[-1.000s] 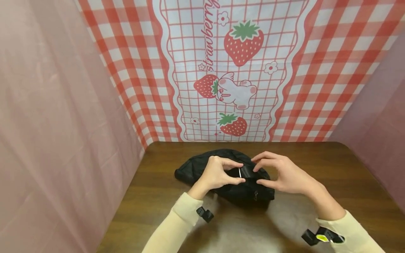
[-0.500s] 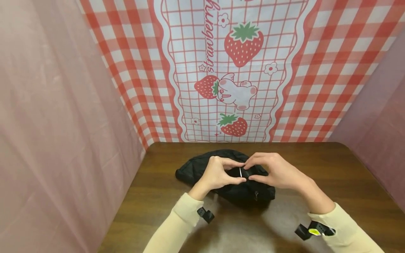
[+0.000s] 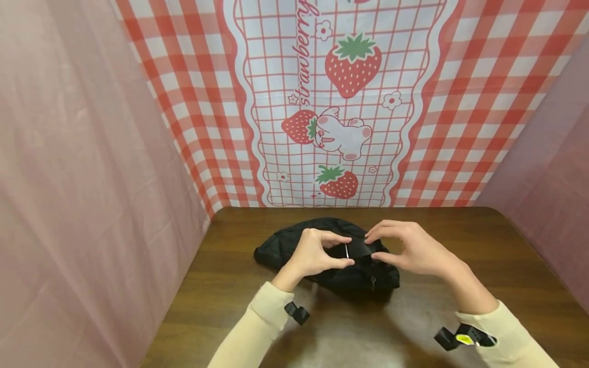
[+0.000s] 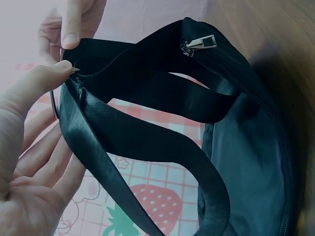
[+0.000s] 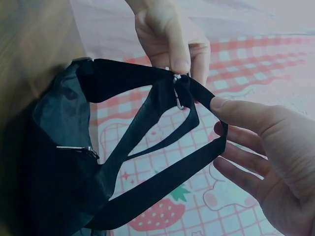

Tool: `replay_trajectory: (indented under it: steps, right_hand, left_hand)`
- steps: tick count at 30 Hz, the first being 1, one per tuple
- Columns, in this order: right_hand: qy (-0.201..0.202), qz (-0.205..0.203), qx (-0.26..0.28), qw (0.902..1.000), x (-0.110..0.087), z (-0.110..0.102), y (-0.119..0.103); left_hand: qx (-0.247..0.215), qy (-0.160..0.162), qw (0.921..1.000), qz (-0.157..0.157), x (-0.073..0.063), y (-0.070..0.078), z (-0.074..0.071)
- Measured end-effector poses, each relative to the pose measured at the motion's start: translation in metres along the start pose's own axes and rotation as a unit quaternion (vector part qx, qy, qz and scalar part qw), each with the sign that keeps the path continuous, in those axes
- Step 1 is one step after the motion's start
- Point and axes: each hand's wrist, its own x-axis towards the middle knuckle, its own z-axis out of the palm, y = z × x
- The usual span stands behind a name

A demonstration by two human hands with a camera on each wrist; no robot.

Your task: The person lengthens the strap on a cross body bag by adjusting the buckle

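Observation:
A black waist bag (image 3: pixel 282 245) lies on the table with its webbing strap (image 4: pixel 152 140) looped up above it. My left hand (image 3: pixel 310 255) pinches the metal strap buckle (image 5: pixel 177 93) between thumb and fingers; in the head view the buckle appears as a thin bright line. To the right, my right hand (image 3: pixel 416 250) pinches a loop of the strap a short way from the buckle. In the right wrist view its thumb (image 5: pixel 236 112) lies on one side of the webbing, with fingers on the other. The bag's zipper pull (image 4: pixel 202 43) hangs on its near side.
The brown wooden table (image 3: pixel 221 306) reaches back to a red-checked cloth (image 3: pixel 202 92) with strawberry prints. Pink curtains (image 3: pixel 83 179) stand at the left and right sides. A small black camera is strapped to each wrist.
My right hand moved left to the buckle, then back to the right with the strap between its fingers. The left hand stayed almost still at the buckle.

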Motion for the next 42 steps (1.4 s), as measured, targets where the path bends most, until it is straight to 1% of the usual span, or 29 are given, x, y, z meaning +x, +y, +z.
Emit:
replay_trajectory:
  steps: [4, 6, 7, 9, 12, 14, 16, 19, 20, 23, 26, 28, 31, 33, 36, 40, 42]
  right_hand:
    - [0.005, 0.016, -0.002, 0.9999, -0.004, 0.0, 0.003]
    - [0.018, 0.022, -0.003, 0.9996, -0.006, 0.003, 0.004]
    - [0.032, 0.021, -0.005, 0.9993, -0.008, 0.006, 0.004]
    - [0.074, 0.013, -0.008, 0.9971, -0.011, 0.014, 0.004]
    - [0.152, -0.033, -0.017, 0.9876, -0.015, 0.033, 0.0]
    - [0.185, -0.059, -0.037, 0.9802, -0.016, 0.047, -0.005]
    - [0.199, -0.077, -0.074, 0.9742, -0.015, 0.061, -0.01]
    - [0.205, -0.081, -0.136, 0.9659, -0.014, 0.078, -0.014]
    - [0.211, -0.082, -0.156, 0.9615, -0.014, 0.081, -0.015]
    - [0.238, -0.093, -0.187, 0.9485, -0.013, 0.087, -0.014]
    - [0.267, -0.104, -0.194, 0.9383, -0.011, 0.087, -0.012]
    - [0.282, -0.11, -0.19, 0.9339, -0.01, 0.085, -0.01]
    - [0.292, -0.112, -0.186, 0.9314, -0.012, 0.081, -0.007]
    - [0.295, -0.113, -0.186, 0.9305, -0.013, 0.079, -0.005]
    - [0.301, -0.113, -0.189, 0.9278, -0.014, 0.076, -0.002]
    - [0.324, -0.11, -0.186, 0.921, -0.017, 0.074, 0.001]
    - [0.333, -0.101, -0.178, 0.9204, -0.018, 0.074, 0.001]
  left_hand:
    - [0.001, 0.002, 1.0, 0.0, 0.0, -0.001, -0.001]
    - [0.0, 0.0, 1.0, -0.002, 0.001, -0.001, -0.001]
    - [-0.002, 0.0, 1.0, -0.004, 0.001, -0.001, -0.001]
    - [-0.004, 0.0, 1.0, -0.008, 0.002, -0.001, -0.002]
    - [-0.008, 0.007, 0.9998, -0.017, 0.002, -0.001, -0.002]
    - [-0.012, 0.015, 0.9995, -0.025, 0.002, 0.0, -0.003]
    - [-0.016, 0.025, 0.999, -0.034, 0.002, 0.0, -0.003]
    - [-0.022, 0.038, 0.998, -0.046, 0.001, 0.001, -0.003]
    - [-0.024, 0.042, 0.9976, -0.049, 0.001, 0.001, -0.003]
    - [-0.035, 0.052, 0.9964, -0.058, 0.0, 0.002, -0.002]
    - [-0.051, 0.059, 0.9951, -0.061, 0.0, 0.003, -0.003]
    - [-0.062, 0.062, 0.9942, -0.063, 0.001, 0.004, -0.003]
    - [-0.073, 0.068, 0.9929, -0.065, 0.003, 0.004, -0.002]
    - [-0.081, 0.075, 0.992, -0.061, 0.004, 0.004, -0.001]
    - [-0.099, 0.088, 0.9901, -0.047, 0.006, 0.003, 0.0]
    - [-0.143, 0.106, 0.9841, -0.009, 0.007, 0.004, 0.005]
    - [-0.163, 0.115, 0.9799, 0.01, 0.008, 0.004, 0.008]
